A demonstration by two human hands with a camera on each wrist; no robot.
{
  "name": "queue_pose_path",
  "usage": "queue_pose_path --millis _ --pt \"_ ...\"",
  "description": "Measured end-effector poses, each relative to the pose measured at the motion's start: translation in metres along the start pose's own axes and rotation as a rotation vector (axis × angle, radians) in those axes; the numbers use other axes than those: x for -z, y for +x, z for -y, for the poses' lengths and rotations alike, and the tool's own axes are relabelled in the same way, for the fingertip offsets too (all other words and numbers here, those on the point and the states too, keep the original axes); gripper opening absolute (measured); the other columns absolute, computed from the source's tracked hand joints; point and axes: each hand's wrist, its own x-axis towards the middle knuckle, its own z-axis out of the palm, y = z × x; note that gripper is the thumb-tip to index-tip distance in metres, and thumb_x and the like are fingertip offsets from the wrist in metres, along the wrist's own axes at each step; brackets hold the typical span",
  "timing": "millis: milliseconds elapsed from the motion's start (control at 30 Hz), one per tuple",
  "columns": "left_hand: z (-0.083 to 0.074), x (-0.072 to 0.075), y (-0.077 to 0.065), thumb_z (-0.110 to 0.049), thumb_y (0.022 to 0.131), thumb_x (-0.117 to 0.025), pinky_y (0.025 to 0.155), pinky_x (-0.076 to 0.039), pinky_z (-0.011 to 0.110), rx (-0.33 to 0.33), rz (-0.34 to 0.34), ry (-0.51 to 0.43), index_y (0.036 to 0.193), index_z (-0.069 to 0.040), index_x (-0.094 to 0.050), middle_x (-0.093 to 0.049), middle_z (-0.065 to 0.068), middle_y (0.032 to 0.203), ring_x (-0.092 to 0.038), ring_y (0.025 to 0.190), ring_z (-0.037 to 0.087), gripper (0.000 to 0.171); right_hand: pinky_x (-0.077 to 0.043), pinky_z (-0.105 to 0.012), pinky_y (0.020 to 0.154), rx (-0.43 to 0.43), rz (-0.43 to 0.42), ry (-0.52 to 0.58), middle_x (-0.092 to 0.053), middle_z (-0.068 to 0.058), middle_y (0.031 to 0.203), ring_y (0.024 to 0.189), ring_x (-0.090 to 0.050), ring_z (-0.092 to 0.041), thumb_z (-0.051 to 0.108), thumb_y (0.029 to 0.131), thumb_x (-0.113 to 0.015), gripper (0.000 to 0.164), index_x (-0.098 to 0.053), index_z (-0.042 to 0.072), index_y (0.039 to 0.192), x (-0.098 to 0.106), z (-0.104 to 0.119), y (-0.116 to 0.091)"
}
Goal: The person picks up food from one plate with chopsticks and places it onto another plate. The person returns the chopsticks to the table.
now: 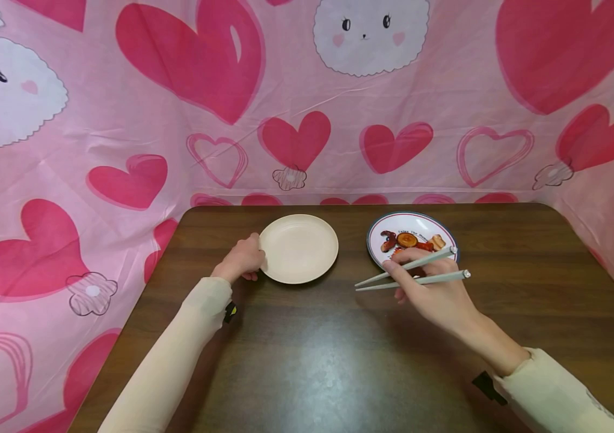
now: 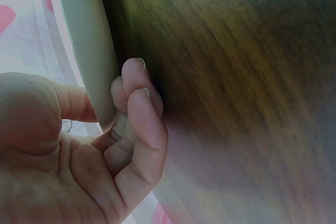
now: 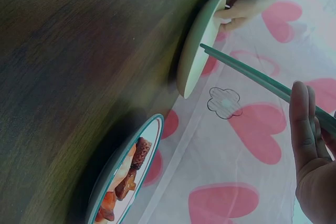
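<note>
In the head view, my left hand (image 1: pixel 243 258) pinches the left rim of a plain cream plate (image 1: pixel 299 249). Its thumb is over the rim and the curled fingers are below, as the left wrist view shows with the plate's underside (image 2: pixel 89 40). My right hand (image 1: pixel 436 294) holds a pair of pale chopsticks (image 1: pixel 415 279), their tips slightly apart with nothing between them and pointing left. Behind that hand sits a white plate (image 1: pixel 374 240) with a blue rim, bearing several food pieces: a round brown slice (image 1: pixel 406 240), dark reddish-brown pieces (image 1: pixel 388 242) and a pale tan piece (image 1: pixel 438 242).
Both plates stand near the far edge of a dark wooden table (image 1: pixel 307 361), with a gap between them. A pink cloth (image 1: pixel 339 96) printed with hearts hangs behind the table and along its sides.
</note>
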Motion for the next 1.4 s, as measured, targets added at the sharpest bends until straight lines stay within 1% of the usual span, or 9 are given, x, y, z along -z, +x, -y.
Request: queue_pose_path --millis 133,433,533,633,833,900,1133,1267,1400 --pt "0.000 0.000 0.000 -0.007 0.102 -0.050 0.055 -0.059 0.039 -0.001 0.001 -0.004 0.141 0.007 -0.038 -0.061 0.023 0.093 -0.067 0.061 0.029 0.043 -0.047 -0.022 0.048 -0.011 -0.006 0.020 -0.068 0.004 0.066 0.049 -0.064 -0.012 0.002 0.092 -0.079 0.010 -0.078 0.007 0.100 0.001 -0.001 0.000" --pt "0.001 0.000 0.001 -0.006 0.101 -0.051 0.055 -0.060 0.039 0.003 0.002 -0.007 0.141 0.007 -0.038 -0.060 0.023 0.093 -0.067 0.061 0.029 0.044 -0.050 -0.021 0.051 0.019 -0.012 0.075 -0.068 0.003 0.064 0.051 -0.065 -0.014 -0.004 0.094 -0.075 0.015 -0.078 0.008 0.103 0.003 -0.005 -0.002" --pt "0.002 0.000 0.002 -0.006 0.100 -0.052 0.055 -0.060 0.039 0.001 0.001 -0.011 0.140 0.007 -0.039 -0.060 0.023 0.091 -0.068 0.061 0.029 0.043 -0.053 -0.022 0.052 0.008 -0.027 0.103 -0.070 -0.002 0.068 0.051 -0.066 -0.015 -0.005 0.094 -0.074 0.014 -0.079 0.006 0.103 0.004 -0.005 -0.002" --pt "0.002 0.001 0.001 -0.006 0.099 -0.053 0.055 -0.060 0.040 0.000 0.001 -0.017 0.138 0.007 -0.040 -0.060 0.022 0.089 -0.068 0.061 0.029 0.042 -0.055 -0.024 0.053 -0.002 -0.045 0.120 -0.071 -0.004 0.071 0.052 -0.067 -0.016 -0.006 0.094 -0.074 0.015 -0.079 0.004 0.103 0.004 -0.004 -0.002" --pt "0.002 0.001 0.002 -0.006 0.098 -0.056 0.053 -0.060 0.040 0.007 0.015 -0.033 0.134 0.007 -0.041 -0.059 0.022 0.087 -0.069 0.060 0.030 0.042 -0.055 -0.022 0.053 -0.023 -0.065 0.099 -0.070 0.002 0.068 0.052 -0.067 -0.015 -0.004 0.093 -0.076 0.013 -0.080 0.002 0.104 0.006 -0.003 -0.001" --pt "0.003 0.001 0.002 -0.006 0.097 -0.057 0.053 -0.060 0.040 0.017 0.017 -0.037 0.133 0.007 -0.041 -0.060 0.022 0.088 -0.069 0.060 0.030 0.041 -0.054 -0.021 0.052 -0.012 -0.067 0.087 -0.070 0.003 0.067 0.051 -0.067 -0.014 -0.004 0.093 -0.076 0.012 -0.080 0.002 0.103 0.006 -0.005 -0.001" --pt "0.002 0.001 0.001 -0.007 0.098 -0.057 0.053 -0.060 0.040 0.011 0.014 -0.037 0.136 0.008 -0.039 -0.059 0.024 0.093 -0.068 0.060 0.030 0.044 -0.052 -0.023 0.051 0.109 -0.068 0.064 -0.068 0.000 0.070 0.052 -0.066 -0.014 -0.012 0.090 -0.074 0.019 -0.078 0.004 0.100 0.009 -0.012 0.001" --pt "0.000 0.002 -0.002 -0.007 0.099 -0.056 0.054 -0.060 0.039 0.008 0.013 -0.033 0.137 0.008 -0.039 -0.059 0.024 0.094 -0.068 0.061 0.030 0.043 -0.053 -0.022 0.051 0.100 -0.084 0.057 -0.068 0.001 0.068 0.052 -0.066 -0.014 -0.011 0.091 -0.074 0.016 -0.078 0.003 0.099 0.010 -0.012 0.001" --pt "0.000 0.002 -0.002 -0.007 0.100 -0.054 0.055 -0.060 0.039 0.004 0.013 -0.027 0.136 0.008 -0.039 -0.059 0.024 0.094 -0.068 0.061 0.029 0.042 -0.054 -0.022 0.052 0.105 -0.104 0.060 -0.066 -0.004 0.065 0.052 -0.065 -0.017 -0.013 0.091 -0.072 0.014 -0.076 0.000 0.089 0.013 0.001 0.003"
